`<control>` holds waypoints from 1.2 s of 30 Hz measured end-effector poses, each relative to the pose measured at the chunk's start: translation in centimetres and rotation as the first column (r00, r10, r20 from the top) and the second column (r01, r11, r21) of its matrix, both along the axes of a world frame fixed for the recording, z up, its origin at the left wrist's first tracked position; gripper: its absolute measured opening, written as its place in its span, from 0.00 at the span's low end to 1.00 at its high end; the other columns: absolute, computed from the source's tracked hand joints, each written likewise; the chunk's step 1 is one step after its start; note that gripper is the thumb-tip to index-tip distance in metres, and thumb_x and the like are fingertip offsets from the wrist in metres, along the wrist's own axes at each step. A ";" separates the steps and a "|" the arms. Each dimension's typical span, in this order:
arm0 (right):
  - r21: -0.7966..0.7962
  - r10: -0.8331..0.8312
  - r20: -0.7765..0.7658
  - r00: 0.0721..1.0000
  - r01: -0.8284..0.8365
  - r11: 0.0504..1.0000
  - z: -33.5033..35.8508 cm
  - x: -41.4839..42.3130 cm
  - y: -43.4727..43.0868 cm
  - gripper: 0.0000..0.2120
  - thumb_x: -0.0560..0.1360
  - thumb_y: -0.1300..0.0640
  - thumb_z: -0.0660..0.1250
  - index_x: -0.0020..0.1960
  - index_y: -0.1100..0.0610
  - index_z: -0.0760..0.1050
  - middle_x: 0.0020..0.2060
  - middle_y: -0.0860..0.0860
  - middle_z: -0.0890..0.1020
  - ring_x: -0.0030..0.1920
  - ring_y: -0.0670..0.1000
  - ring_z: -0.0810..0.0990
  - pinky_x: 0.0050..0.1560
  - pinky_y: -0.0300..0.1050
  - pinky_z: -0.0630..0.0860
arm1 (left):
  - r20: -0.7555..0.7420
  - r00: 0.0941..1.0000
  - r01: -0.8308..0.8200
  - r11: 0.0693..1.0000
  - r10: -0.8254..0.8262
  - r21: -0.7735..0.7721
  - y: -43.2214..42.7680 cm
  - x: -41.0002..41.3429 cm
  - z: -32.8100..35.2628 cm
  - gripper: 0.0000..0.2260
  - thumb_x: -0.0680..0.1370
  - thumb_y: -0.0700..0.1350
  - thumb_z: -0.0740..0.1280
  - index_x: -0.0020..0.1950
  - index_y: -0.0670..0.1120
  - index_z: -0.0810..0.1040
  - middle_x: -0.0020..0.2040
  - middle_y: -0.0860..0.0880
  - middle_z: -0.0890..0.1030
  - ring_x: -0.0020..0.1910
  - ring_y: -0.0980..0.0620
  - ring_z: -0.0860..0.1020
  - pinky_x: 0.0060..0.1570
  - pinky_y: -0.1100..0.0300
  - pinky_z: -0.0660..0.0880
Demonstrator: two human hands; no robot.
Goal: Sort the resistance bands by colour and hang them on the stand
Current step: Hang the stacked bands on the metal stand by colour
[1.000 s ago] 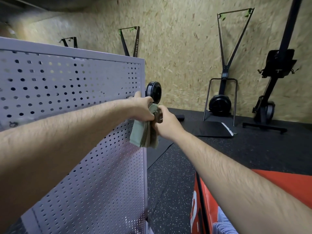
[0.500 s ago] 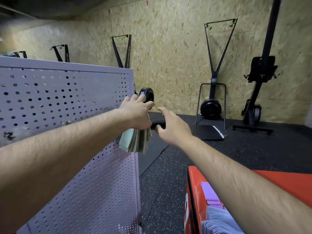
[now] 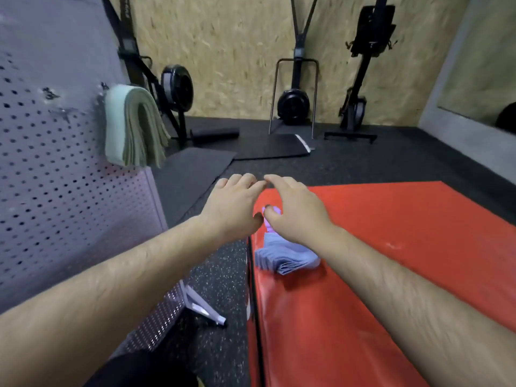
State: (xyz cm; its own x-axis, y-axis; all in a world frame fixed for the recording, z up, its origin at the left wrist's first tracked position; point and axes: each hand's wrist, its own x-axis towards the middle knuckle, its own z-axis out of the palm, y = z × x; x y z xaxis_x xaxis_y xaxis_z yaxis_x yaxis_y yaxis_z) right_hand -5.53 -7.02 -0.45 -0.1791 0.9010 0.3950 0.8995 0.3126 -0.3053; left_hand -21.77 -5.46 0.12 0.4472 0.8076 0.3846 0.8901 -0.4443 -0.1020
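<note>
Left hand [image 3: 234, 202] and right hand [image 3: 296, 210] hover empty, fingers [image 3: 245, 180] loosely spread; I'd gather just the purple bands [image 3: 275, 210], leaving the blue bands [image 3: 284, 258].

A red padded block [image 3: 391, 275] fills the lower right, lying on a dark speckled rubber floor [image 3: 220, 275]. Further off, a thin black mat [image 3: 192, 169] lies flat on that floor. Against the chipboard wall [image 3: 237, 51] stand three black exercise machines: the left machine [image 3: 177, 88], the middle machine [image 3: 293, 103] inside a bare metal frame, and the right machine [image 3: 360, 104]. The pale panel [image 3: 480, 79] at far right may be a mirror.
</note>
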 end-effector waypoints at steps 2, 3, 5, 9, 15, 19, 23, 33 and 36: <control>-0.058 -0.050 -0.015 0.999 0.049 0.997 -2.9 2.1 -0.9 0.28 0.75 0.52 0.65 0.74 0.51 0.66 0.67 0.53 0.75 0.66 0.59 0.73 0.63 0.54 0.72 | 0.021 1.000 0.014 0.996 -0.012 -0.087 -0.5 1.8 -3.2 0.28 0.72 0.55 0.67 0.72 0.52 0.69 0.65 0.50 0.73 0.64 0.45 0.72 0.61 0.50 0.67; -0.088 -0.081 -0.033 0.996 0.078 0.993 -4.2 3.2 -1.0 0.27 0.75 0.52 0.65 0.74 0.52 0.67 0.67 0.54 0.75 0.66 0.59 0.73 0.64 0.54 0.71 | 0.033 0.999 0.022 0.992 -0.018 -0.125 -0.5 2.6 -4.5 0.28 0.73 0.55 0.67 0.72 0.52 0.69 0.66 0.50 0.72 0.65 0.45 0.72 0.62 0.50 0.66; -0.153 -0.152 -0.067 0.986 0.141 0.978 -6.8 5.2 -1.4 0.26 0.76 0.53 0.65 0.74 0.52 0.68 0.67 0.54 0.75 0.66 0.59 0.74 0.65 0.54 0.71 | 0.061 0.998 0.031 0.982 -0.019 -0.187 -0.3 3.9 -6.6 0.27 0.74 0.54 0.66 0.73 0.52 0.69 0.67 0.50 0.72 0.66 0.45 0.71 0.63 0.50 0.65; -0.287 -0.278 -0.110 0.954 0.237 0.928 -10.7 8.1 -1.0 0.25 0.77 0.53 0.64 0.73 0.54 0.69 0.66 0.57 0.75 0.66 0.61 0.74 0.65 0.54 0.72 | 0.103 0.994 0.052 0.962 -0.025 -0.268 0.7 5.7 -9.9 0.25 0.75 0.54 0.66 0.71 0.51 0.71 0.66 0.49 0.74 0.64 0.44 0.73 0.62 0.49 0.68; -0.413 -0.448 -0.111 0.887 0.368 0.833 -13.4 8.4 1.9 0.25 0.77 0.45 0.64 0.67 0.61 0.72 0.62 0.61 0.77 0.64 0.62 0.75 0.62 0.53 0.73 | 0.219 0.976 0.085 0.953 -0.021 -0.291 3.1 7.2 -14.1 0.23 0.72 0.53 0.59 0.64 0.49 0.78 0.60 0.48 0.78 0.59 0.43 0.76 0.56 0.49 0.71; -0.503 -0.532 -0.060 0.844 0.435 0.747 -14.2 7.7 3.9 0.25 0.76 0.44 0.65 0.62 0.63 0.74 0.60 0.62 0.80 0.60 0.63 0.79 0.52 0.50 0.75 | 0.274 0.961 0.107 0.966 -0.039 -0.237 5.9 7.3 -15.2 0.19 0.73 0.51 0.61 0.61 0.48 0.80 0.57 0.48 0.80 0.57 0.43 0.77 0.54 0.50 0.71; -0.537 -0.561 -0.035 0.827 0.458 0.709 -14.8 7.9 5.0 0.16 0.74 0.52 0.67 0.56 0.63 0.78 0.56 0.61 0.82 0.55 0.62 0.82 0.43 0.45 0.71 | 0.383 0.924 0.113 0.969 -0.021 -0.220 7.7 7.1 -15.2 0.18 0.73 0.50 0.60 0.58 0.47 0.81 0.55 0.48 0.81 0.55 0.43 0.78 0.54 0.47 0.73; -0.147 -0.349 -0.044 0.936 0.340 0.929 -14.2 5.6 2.4 0.12 0.76 0.57 0.64 0.56 0.64 0.76 0.52 0.62 0.77 0.53 0.64 0.77 0.53 0.55 0.70 | 0.635 0.757 0.333 0.928 -0.155 -0.170 6.4 6.2 -12.6 0.18 0.72 0.43 0.60 0.59 0.46 0.80 0.57 0.50 0.79 0.56 0.51 0.77 0.59 0.57 0.72; -0.015 -0.196 -0.025 0.980 0.196 0.981 -12.0 4.5 1.2 0.13 0.75 0.57 0.68 0.57 0.63 0.77 0.50 0.62 0.78 0.52 0.64 0.77 0.53 0.55 0.71 | 0.751 0.660 0.380 0.853 0.022 -0.359 4.7 5.2 -9.8 0.22 0.71 0.46 0.58 0.64 0.47 0.77 0.60 0.52 0.78 0.59 0.56 0.75 0.61 0.64 0.69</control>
